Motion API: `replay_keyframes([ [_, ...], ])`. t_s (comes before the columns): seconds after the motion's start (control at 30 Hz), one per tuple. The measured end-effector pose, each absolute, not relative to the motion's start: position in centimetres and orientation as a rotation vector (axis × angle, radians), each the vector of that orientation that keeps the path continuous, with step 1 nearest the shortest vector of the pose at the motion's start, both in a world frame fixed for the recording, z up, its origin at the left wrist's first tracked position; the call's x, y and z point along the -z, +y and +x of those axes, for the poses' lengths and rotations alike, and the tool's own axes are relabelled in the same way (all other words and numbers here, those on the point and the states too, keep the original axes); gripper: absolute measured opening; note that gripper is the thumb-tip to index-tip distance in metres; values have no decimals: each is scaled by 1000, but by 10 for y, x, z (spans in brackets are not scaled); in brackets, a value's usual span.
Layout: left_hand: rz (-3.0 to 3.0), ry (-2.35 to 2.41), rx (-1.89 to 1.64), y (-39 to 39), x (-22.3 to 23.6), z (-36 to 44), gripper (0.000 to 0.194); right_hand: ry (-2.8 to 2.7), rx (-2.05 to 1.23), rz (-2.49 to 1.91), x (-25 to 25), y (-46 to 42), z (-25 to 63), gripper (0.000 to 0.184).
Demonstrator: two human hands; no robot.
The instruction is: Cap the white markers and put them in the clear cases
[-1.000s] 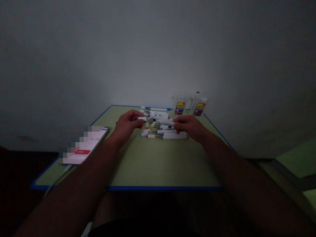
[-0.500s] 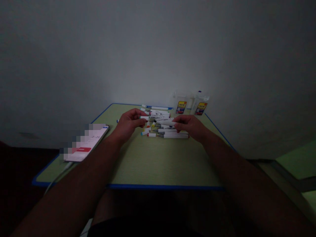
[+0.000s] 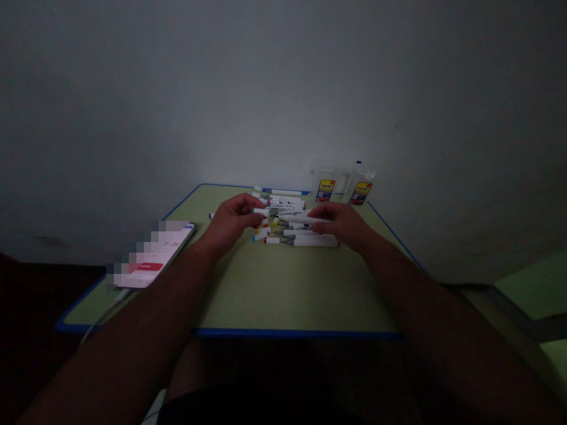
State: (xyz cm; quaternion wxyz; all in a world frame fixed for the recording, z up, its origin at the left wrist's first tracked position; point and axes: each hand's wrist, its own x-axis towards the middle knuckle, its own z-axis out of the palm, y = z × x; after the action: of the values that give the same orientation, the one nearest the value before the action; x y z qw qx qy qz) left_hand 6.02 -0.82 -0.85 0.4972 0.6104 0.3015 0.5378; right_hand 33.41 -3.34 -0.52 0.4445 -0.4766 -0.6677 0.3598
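My left hand (image 3: 231, 222) is closed in a pinch on a small white marker cap (image 3: 260, 211). My right hand (image 3: 341, 225) is closed round a white marker (image 3: 297, 219) whose tip points left toward that cap. Both hands hover just above a heap of white markers (image 3: 292, 236) with coloured ends, which lies on the far middle of a green table (image 3: 274, 283) edged in blue.
Two clear plastic boxes (image 3: 343, 186) with yellow labels stand at the table's back right against the wall. A lit phone (image 3: 153, 260) with a cable lies at the left edge. Another green table (image 3: 531, 289) shows at far right.
The two hands have drawn a little closer together, so the cap and the marker's tip are nearly touching. The markers on the table have not moved.
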Motion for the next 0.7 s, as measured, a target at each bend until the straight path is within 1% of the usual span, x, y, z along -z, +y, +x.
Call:
replay_keyframes([
  [0.7, 1704, 927, -1224, -10, 11, 64, 22, -1726, -871, -1262, 3, -38, 327, 23],
])
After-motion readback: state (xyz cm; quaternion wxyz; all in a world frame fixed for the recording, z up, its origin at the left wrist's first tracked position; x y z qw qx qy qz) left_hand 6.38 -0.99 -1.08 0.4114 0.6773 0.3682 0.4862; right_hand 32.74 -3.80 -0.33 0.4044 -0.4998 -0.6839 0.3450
